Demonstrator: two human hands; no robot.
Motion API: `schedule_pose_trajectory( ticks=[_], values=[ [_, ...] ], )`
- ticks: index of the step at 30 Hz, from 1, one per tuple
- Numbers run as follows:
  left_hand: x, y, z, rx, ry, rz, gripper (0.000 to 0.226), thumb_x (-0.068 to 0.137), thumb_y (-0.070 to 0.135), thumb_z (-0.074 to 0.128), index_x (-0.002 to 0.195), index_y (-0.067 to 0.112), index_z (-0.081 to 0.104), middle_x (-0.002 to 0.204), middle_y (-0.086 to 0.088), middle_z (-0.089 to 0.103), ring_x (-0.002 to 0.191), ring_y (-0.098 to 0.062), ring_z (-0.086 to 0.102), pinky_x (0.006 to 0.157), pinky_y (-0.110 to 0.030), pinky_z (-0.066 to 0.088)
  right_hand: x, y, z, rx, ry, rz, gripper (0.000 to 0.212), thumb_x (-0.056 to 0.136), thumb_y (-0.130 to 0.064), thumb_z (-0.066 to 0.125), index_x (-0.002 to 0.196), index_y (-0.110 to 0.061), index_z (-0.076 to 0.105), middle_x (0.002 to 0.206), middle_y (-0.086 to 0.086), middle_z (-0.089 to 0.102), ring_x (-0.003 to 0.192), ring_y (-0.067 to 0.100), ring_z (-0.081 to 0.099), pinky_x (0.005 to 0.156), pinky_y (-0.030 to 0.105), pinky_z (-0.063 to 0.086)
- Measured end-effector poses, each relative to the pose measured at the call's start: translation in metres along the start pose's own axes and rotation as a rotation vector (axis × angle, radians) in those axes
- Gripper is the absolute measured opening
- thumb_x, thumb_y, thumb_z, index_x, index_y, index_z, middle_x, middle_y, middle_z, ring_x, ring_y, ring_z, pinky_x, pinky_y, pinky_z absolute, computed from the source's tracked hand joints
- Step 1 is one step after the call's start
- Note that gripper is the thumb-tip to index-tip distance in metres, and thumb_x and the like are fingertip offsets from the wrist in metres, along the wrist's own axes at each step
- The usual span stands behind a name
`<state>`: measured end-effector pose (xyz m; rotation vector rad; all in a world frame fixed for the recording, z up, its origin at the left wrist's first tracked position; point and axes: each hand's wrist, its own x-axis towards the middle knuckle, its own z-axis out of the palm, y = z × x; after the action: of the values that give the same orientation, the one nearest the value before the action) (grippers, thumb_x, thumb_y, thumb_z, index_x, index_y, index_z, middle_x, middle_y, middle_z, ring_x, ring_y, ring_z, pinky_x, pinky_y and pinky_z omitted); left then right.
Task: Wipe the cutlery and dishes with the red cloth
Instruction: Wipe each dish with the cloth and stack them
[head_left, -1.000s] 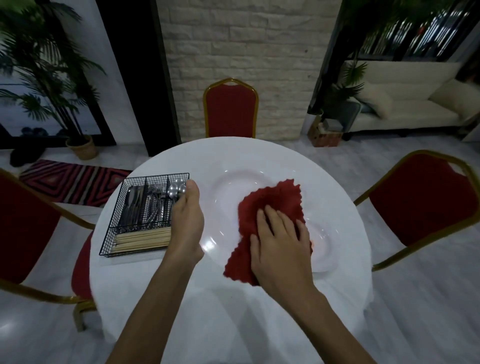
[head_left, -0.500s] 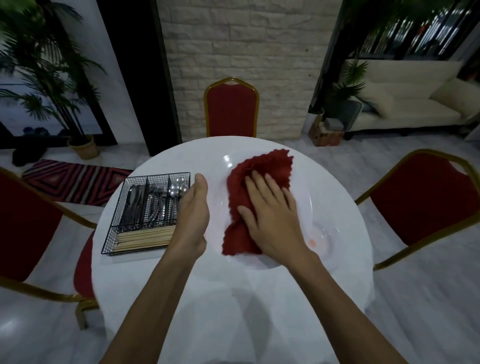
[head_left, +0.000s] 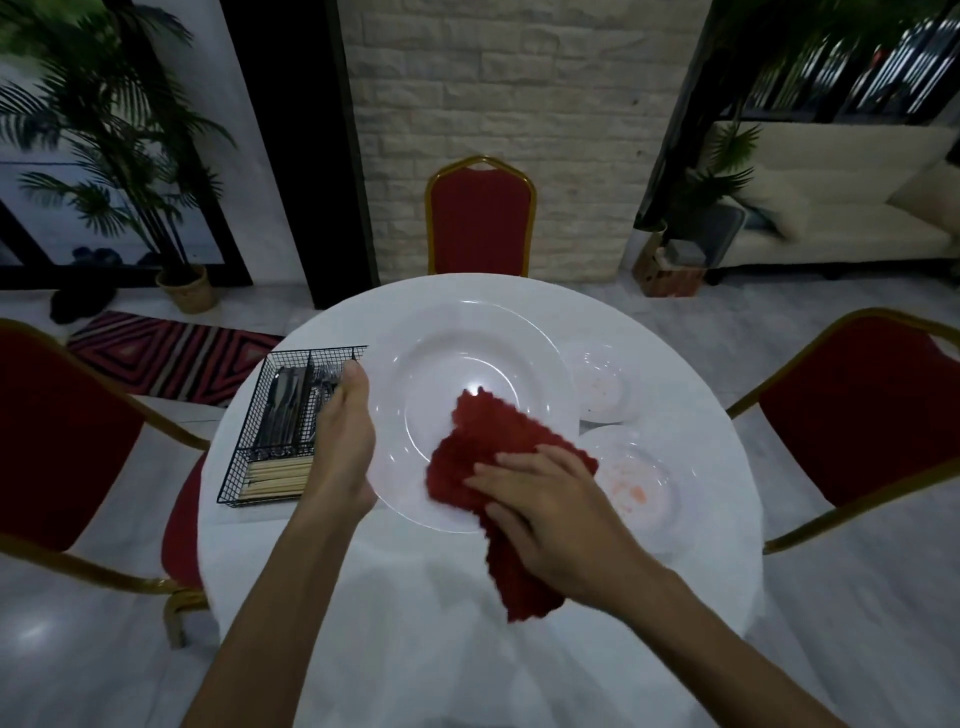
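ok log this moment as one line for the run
step: wiping plate | right hand: presses cloth on plate | left hand: holds plate rim | small plates: stained | cutlery: in basket

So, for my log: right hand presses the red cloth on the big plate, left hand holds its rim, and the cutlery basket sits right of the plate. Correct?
Not quite. The head view shows the cutlery basket left of the big plate, next to the left hand. The rest stands.
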<state>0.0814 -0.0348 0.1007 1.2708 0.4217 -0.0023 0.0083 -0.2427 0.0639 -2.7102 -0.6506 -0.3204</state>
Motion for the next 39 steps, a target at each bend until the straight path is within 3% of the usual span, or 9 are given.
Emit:
schedule_pose_trajectory(
  ticks=[2,6,11,14,22,25,31,37,39],
  values=[
    [0.001,0.002,-0.003,0.002,0.005,-0.024,0.031,0.104,0.055,0.041,0.103,0.039,0.067,0.112,0.012,0.072,0.100,-0.013,0.069,0.077,-0.036,0.058,0.001,0.018,-0.003,-0.098,0.084,0.036,0.035,0.098,-0.033,0.049,0.127,-0.032,0.070,0.132,-0.017,0.068,0.129,0.009,0.057,0.116,0.035,0.025],
    [-0.003,0.007,0.004,0.060,0.024,-0.014,0.033,0.104,0.055,0.042,0.096,0.036,0.068,0.110,0.010,0.072,0.098,-0.014,0.069,0.083,-0.039,0.058,-0.009,0.002,0.016,-0.186,0.128,0.051,0.033,0.098,-0.031,0.052,0.125,-0.032,0.071,0.133,-0.011,0.068,0.130,0.017,0.058,0.113,0.053,0.029],
    [-0.015,-0.013,0.028,0.078,-0.015,-0.009,0.084,0.074,0.087,0.052,0.132,0.029,0.063,0.137,0.004,0.064,0.128,-0.020,0.058,0.111,-0.048,0.044,-0.003,-0.033,0.035,-0.068,0.105,0.006,0.044,0.101,-0.031,0.044,0.140,-0.026,0.061,0.142,-0.008,0.062,0.136,0.014,0.053,0.110,0.040,0.038],
    [-0.028,-0.024,0.043,0.082,-0.061,-0.009,0.051,0.099,0.062,0.045,0.119,0.022,0.068,0.117,0.005,0.073,0.113,-0.012,0.067,0.104,-0.034,0.050,0.024,-0.028,0.030,-0.064,0.138,0.067,0.049,0.099,-0.028,0.042,0.147,-0.021,0.053,0.152,-0.002,0.053,0.144,0.019,0.044,0.114,0.045,0.031],
    [-0.025,-0.018,0.040,0.150,0.016,0.125,0.062,0.101,0.061,0.036,0.151,0.025,0.045,0.155,0.009,0.044,0.135,-0.004,0.037,0.112,-0.030,0.030,0.028,0.030,0.015,-0.280,0.130,0.369,0.060,0.103,-0.044,0.034,0.157,-0.018,0.039,0.164,0.002,0.035,0.153,0.026,0.027,0.120,0.057,0.024],
    [-0.020,-0.020,0.038,0.154,0.079,0.113,0.061,0.102,0.060,0.035,0.151,0.025,0.046,0.154,0.009,0.045,0.129,-0.004,0.037,0.104,-0.028,0.030,0.004,0.012,0.034,-0.298,0.081,0.461,0.060,0.099,-0.039,0.035,0.149,-0.009,0.050,0.156,0.010,0.047,0.145,0.033,0.042,0.112,0.057,0.035],
    [-0.016,-0.033,0.037,0.142,0.128,0.008,0.058,0.104,0.059,0.036,0.151,0.027,0.046,0.159,0.006,0.040,0.147,-0.019,0.035,0.117,-0.041,0.028,-0.021,-0.039,0.043,-0.172,0.089,0.267,0.043,0.093,-0.030,0.045,0.123,-0.018,0.072,0.128,0.001,0.071,0.111,0.026,0.065,0.089,0.043,0.054],
    [-0.032,-0.046,0.045,0.124,0.048,0.006,0.040,0.106,0.051,0.039,0.115,0.026,0.069,0.116,0.010,0.066,0.115,-0.012,0.059,0.102,-0.030,0.045,0.008,-0.037,0.033,0.162,-0.067,0.198,0.060,0.100,-0.038,0.024,0.158,-0.026,0.035,0.163,-0.009,0.036,0.153,0.016,0.025,0.119,0.034,0.020],
    [-0.040,-0.053,0.046,0.129,0.009,-0.007,0.045,0.105,0.051,0.039,0.124,0.023,0.068,0.126,0.005,0.068,0.120,-0.012,0.060,0.107,-0.030,0.044,0.018,-0.022,0.030,0.063,-0.024,0.200,0.062,0.099,-0.037,0.025,0.158,-0.021,0.036,0.164,-0.002,0.036,0.154,0.022,0.025,0.120,0.041,0.023]
  ],
)
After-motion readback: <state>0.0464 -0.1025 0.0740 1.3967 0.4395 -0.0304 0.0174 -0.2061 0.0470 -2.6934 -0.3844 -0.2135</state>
